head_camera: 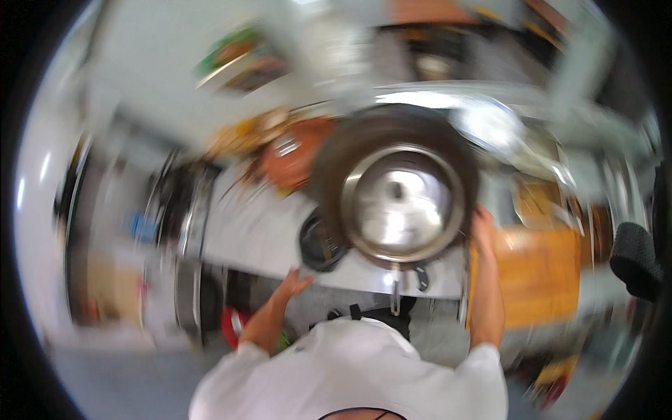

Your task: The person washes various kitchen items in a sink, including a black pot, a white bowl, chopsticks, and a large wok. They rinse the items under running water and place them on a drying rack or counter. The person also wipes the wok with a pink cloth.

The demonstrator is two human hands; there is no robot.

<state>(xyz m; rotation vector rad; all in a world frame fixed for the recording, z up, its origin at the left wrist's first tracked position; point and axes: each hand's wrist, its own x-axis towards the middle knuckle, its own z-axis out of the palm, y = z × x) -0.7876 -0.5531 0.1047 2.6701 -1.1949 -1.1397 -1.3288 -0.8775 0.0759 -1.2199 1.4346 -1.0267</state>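
A wide dark round pan or wok [331,173] stands before me, with a shiny steel frying pan [399,202] lying in or on it. The steel pan's handle points toward my body. My right hand [483,228] is at the dark pan's right edge; blur hides whether it grips the edge. My left hand [297,285] is held apart at the counter's front edge, its fingers spread and nothing in them. Just above it sits a black round container [320,244]. An orange-red round bowl or lid [296,152] lies left of the dark pan.
White counter [252,231] under the pans. An orange-brown wooden board [535,278] lies to the right, with a tray [538,202] behind it. A bright metal round thing [488,126] stands at the back right. A small black object [421,278] lies near the front edge.
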